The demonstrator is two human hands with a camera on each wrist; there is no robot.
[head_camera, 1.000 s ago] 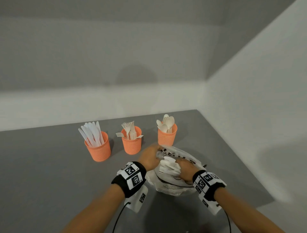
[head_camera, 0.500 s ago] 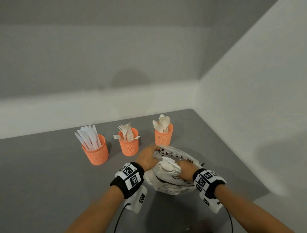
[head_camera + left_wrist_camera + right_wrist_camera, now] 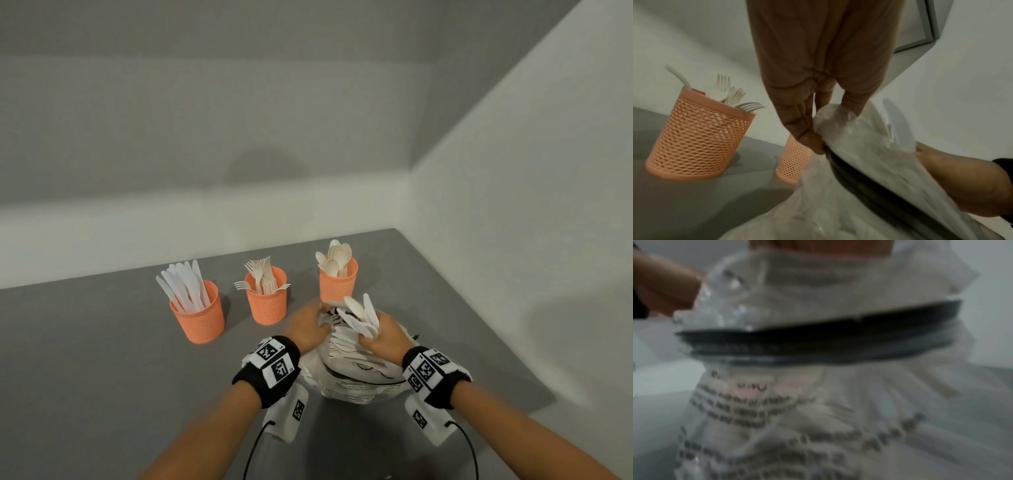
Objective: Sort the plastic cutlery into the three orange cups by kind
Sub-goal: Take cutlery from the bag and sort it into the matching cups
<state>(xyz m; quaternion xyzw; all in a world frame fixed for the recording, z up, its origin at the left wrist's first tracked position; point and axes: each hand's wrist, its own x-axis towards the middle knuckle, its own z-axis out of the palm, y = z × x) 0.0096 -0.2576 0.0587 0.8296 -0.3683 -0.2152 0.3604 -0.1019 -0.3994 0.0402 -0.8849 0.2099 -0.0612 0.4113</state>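
— Hands are both at the bag (image 3: 359, 380), right in front of the person. The left hand (image 3: 306, 323) pinches the bag's rim between thumb and fingertips (image 3: 809, 142), wrist bent downward, forearm coming in from about seven o'clock.

— And the right hand (image 3: 385, 337)?

— Fingers curled round a bunch of white cutlery (image 3: 359, 317), blades and a spoon bowl fanning up toward eleven o'clock just above the bag's mouth. Its forearm comes in from five o'clock. The right wrist view is too blurred to show the fingers.

— Where are the cups?

— Three in a row on the grey desk (image 3: 102, 359), at about eleven to twelve o'clock from the bag. The knife cup (image 3: 198, 317) is farthest left, the fork cup (image 3: 267, 301) in the middle, the spoon cup (image 3: 337, 286) just beyond the bag. All upright, apart from one another.
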